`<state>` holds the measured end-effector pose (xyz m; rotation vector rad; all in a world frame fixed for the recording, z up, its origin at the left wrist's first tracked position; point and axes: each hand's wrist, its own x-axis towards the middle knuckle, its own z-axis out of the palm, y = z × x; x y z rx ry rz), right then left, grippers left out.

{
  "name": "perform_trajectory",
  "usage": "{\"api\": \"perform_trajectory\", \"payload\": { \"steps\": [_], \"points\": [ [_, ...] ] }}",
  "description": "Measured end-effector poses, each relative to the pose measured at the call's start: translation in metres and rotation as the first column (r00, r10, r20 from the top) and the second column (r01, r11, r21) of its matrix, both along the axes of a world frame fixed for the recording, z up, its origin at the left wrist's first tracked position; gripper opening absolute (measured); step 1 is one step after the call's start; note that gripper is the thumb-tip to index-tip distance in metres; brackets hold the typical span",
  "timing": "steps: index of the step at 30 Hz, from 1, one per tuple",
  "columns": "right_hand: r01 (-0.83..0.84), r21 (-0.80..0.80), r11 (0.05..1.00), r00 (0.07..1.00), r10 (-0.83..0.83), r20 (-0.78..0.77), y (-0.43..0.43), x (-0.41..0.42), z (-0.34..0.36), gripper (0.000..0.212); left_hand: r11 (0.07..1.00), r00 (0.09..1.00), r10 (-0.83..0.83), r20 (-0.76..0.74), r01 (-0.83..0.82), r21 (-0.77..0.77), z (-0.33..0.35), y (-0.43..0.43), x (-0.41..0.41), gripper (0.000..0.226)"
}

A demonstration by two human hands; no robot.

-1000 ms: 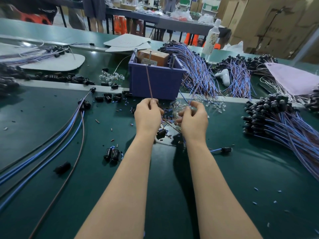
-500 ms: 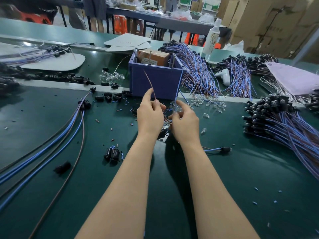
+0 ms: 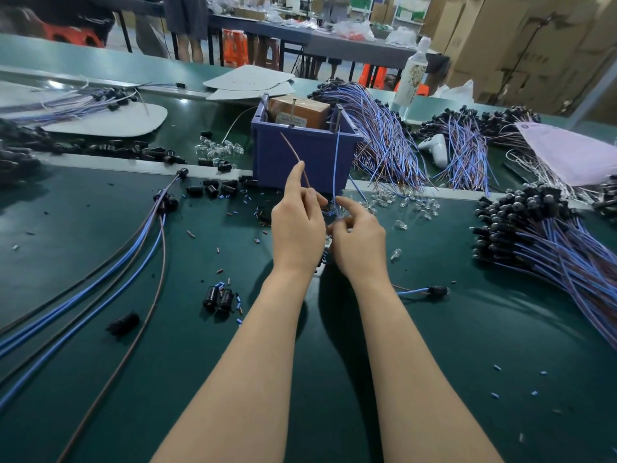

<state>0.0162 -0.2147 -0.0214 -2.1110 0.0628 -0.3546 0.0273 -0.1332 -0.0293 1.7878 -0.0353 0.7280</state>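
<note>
No wording is legible. The white label (image 3: 293, 121) on the brown box (image 3: 312, 110) in the blue bin (image 3: 293, 155) carries print too small to read. The bottle (image 3: 414, 73) label and the pink sheet (image 3: 567, 152) are blurred.

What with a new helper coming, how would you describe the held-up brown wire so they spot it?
Find the purple bin in the middle of the green table. Just in front of it, the left hand pinches a brown wire that curves up across the bin's front. The blue wire beside it, running down to the right hand, stands straighter and differs in colour.
</note>
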Motion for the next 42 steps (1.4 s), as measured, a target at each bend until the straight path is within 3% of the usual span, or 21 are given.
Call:
{"api": "perform_trajectory", "payload": {
  "steps": [32, 39, 42],
  "points": [
    [-0.018, -0.036, 0.999, 0.997, 0.020, 0.073, 0.000, 0.001, -0.003, 0.045, 1.000, 1.000, -0.003, -0.012, 0.003, 0.010, -0.005, -0.001, 0.005, 0.043],
    [-0.010, -0.018, 1.000, 0.998, 0.011, 0.054, 0.000, 0.000, -0.002, 0.042, 1.000, 0.999, -0.008, -0.047, 0.006, -0.028, -0.003, -0.001, 0.003, 0.042],
    [-0.017, -0.019, 1.000, 0.998, 0.018, 0.054, -0.001, 0.000, 0.002, 0.029, 0.985, 0.985, -0.081, -0.154, 0.055, -0.166, 0.004, 0.002, 0.008, 0.034]
  ]
}}
